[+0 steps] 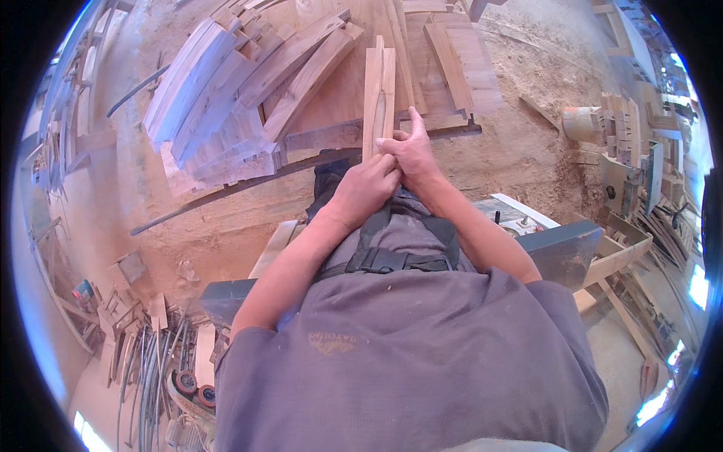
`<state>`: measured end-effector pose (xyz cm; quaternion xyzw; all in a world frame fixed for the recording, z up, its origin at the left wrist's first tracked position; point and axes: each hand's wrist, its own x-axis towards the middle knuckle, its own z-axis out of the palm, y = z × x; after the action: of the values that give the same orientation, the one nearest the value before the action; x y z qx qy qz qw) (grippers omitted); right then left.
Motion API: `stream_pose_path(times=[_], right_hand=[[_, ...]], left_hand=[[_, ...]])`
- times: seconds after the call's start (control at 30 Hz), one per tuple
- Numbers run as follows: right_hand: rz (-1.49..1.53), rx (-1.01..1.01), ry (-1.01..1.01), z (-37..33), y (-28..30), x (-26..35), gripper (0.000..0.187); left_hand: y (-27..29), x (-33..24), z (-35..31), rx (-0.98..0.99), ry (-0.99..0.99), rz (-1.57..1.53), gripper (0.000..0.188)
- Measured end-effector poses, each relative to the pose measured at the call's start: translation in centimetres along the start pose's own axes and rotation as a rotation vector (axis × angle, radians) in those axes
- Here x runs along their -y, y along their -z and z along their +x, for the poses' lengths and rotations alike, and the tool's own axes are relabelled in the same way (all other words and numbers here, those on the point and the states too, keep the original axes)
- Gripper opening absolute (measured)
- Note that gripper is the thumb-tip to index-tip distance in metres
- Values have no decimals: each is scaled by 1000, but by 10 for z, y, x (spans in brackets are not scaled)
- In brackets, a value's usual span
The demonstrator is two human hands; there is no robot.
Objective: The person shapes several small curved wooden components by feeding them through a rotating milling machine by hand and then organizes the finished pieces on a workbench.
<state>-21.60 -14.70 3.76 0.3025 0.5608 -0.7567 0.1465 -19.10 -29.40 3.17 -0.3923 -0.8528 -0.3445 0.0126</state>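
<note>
Wood strips (388,83), pale and narrow, lie side by side at the upper centre of the frame, a dark streak running lengthwise between them and one tip reaching beyond the rest. Both hands meet at their near end. The left hand (367,184) is closed there, fingers curled, though its grip underneath is hidden. The right hand (418,157) grips from the right side, thumb laid across the top face, index finger stretched out away from the wood; its other fingers are out of sight.

Good handling here calls for even pressure: the thumb flat, the fingers below directly opposing it, so that the strips stay flush and do not twist. With both hands bunched at one end, the long far part is likely to tip or fan apart; moving one hand farther up would steady it. Fingertips are best kept off the sharp edges, where splinters are a risk. Care is also due around the curved wood pieces (199,90) stacked at the upper left and the flat board (312,71) behind the strips; whether the far ends touch that board cannot be told.
</note>
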Motion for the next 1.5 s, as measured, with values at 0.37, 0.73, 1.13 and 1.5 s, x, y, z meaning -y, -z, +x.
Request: stream_pose_path(times=[0.37, 0.73, 1.13, 1.5], right_hand=[[272, 121, 73, 8, 33, -12, 99], [208, 146, 46, 10, 28, 2, 83], [123, 44, 172, 31, 3, 28, 75], [185, 453, -195, 31, -53, 21, 50]], left_hand=[[9, -5, -10, -246, 515, -415, 54], [-11, 10, -2, -214, 910, -1006, 48], [56, 116, -28, -278, 807, 399, 60], [62, 20, 5, -318, 504, 248, 26]])
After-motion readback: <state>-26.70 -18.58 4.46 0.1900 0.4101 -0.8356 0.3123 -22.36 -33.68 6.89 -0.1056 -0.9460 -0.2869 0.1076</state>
